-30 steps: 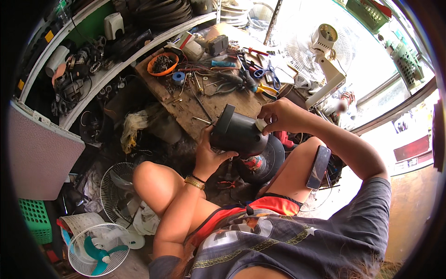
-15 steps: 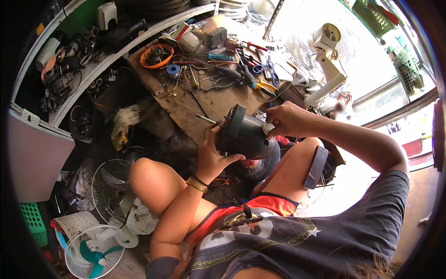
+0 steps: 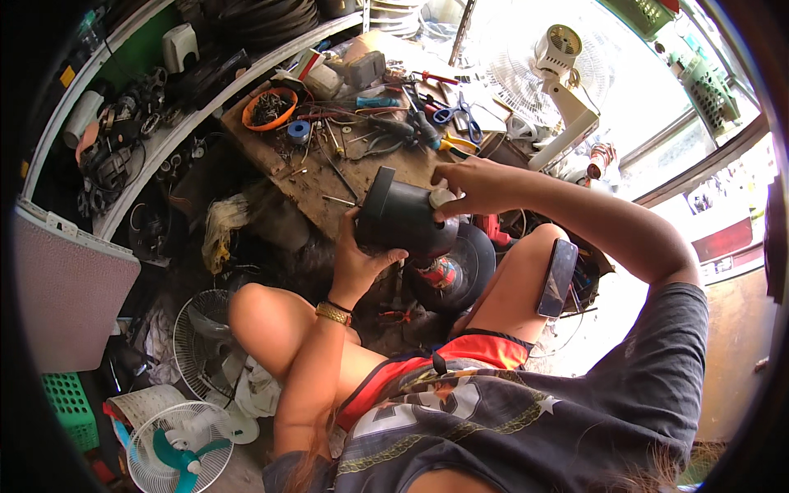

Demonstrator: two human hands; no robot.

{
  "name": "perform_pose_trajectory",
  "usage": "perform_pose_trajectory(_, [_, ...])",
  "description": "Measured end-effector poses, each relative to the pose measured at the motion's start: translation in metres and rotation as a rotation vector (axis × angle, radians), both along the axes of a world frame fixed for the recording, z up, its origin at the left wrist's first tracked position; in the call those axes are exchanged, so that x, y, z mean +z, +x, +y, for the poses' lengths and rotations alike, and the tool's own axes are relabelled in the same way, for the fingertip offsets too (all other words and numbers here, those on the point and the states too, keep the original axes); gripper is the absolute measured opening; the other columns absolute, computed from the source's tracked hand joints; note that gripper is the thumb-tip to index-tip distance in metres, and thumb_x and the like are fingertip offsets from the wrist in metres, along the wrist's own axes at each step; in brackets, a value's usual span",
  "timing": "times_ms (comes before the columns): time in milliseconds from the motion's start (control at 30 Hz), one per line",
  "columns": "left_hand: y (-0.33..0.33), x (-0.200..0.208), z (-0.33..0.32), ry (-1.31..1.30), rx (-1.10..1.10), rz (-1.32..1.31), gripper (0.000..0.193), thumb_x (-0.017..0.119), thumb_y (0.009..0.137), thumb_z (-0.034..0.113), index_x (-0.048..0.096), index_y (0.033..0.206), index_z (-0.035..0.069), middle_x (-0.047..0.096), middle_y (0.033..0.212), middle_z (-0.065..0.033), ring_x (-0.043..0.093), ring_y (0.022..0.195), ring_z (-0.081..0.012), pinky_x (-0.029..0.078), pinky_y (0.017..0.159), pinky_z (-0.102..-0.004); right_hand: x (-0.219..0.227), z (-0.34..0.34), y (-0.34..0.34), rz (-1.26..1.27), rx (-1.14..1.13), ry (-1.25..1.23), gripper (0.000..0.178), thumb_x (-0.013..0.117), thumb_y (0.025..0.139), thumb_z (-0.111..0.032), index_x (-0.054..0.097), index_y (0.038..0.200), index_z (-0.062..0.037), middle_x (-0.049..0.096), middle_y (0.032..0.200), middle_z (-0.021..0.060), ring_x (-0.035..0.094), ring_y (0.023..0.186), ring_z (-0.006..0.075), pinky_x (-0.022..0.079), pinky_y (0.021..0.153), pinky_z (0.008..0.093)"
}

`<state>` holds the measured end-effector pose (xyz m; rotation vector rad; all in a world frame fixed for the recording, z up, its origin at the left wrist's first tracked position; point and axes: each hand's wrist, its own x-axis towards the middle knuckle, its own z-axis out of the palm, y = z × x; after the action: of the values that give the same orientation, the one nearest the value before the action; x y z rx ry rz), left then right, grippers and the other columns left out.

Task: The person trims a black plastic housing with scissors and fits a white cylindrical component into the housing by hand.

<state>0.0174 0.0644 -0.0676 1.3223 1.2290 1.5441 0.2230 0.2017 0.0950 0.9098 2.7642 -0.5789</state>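
Observation:
A black fan motor housing [image 3: 404, 220] is held over my lap, tilted, with a thin metal shaft [image 3: 339, 200] sticking out on its left. My left hand [image 3: 355, 267] is wrapped round the housing's left and lower side, thumb along the bottom. At the upper right of the housing, my right hand [image 3: 470, 185] pinches a small whitish knob [image 3: 442, 198] between thumb and fingers. Beneath the housing are a red-patterned stem [image 3: 440, 274] and a round black base [image 3: 479, 261] between my legs. Whether the housing is joined to that stem is hidden.
Ahead, the worn wooden board [image 3: 288, 182] bears an orange bowl of screws [image 3: 269, 109], a blue spool [image 3: 298, 131], pliers [image 3: 394, 131] and blue-handled scissors [image 3: 462, 117]. A phone [image 3: 559, 278] rests on my right thigh. A white fan [image 3: 567, 107] stands far right.
The housing has moved left and slightly up with both hands on it, uncovering more of the red-patterned stem and black base. The whole view has shifted a little.

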Motion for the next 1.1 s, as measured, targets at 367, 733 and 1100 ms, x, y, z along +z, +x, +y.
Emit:
perform_pose_trajectory(367, [0.001,-0.001,-0.007,-0.061,-0.002,-0.024,0.09,0.095,0.061,0.036,0.046,0.129,0.003,0.052,0.123,-0.0164,0.055,0.114,-0.0269,0.046,0.099,-0.0406,0.023,0.041,0.006,0.216,-0.199,-0.528,0.046,0.076,0.083,-0.007,0.06,0.126,-0.0029,0.067,0.088,0.0097,0.069,0.067,0.0169,0.06,0.058,0.0291])
perform_pose_trajectory(733, [0.018,0.048,-0.035,0.111,0.42,0.54,0.108,0.086,0.071,0.031,0.022,0.151,-0.003,0.021,0.15,-0.0262,0.026,0.142,-0.0389,0.024,0.117,-0.0501,-0.16,0.068,-0.008,0.358,-0.227,0.203,0.048,0.08,0.078,-0.04,0.063,0.111,-0.0086,0.071,0.094,0.0151,0.068,0.092,0.0358,0.052,0.079,0.0454])
perform_pose_trajectory(1100, [0.041,0.104,-0.02,-0.059,0.499,0.986,0.109,0.085,0.066,0.054,0.032,0.15,0.008,0.018,0.155,-0.0327,0.028,0.139,-0.0505,0.029,0.109,-0.0631,-0.185,0.103,-0.025,0.444,-0.227,0.534,0.026,0.064,0.088,-0.017,0.065,0.114,-0.0122,0.063,0.112,0.0098,0.068,0.084,0.0308,0.055,0.067,0.0415])
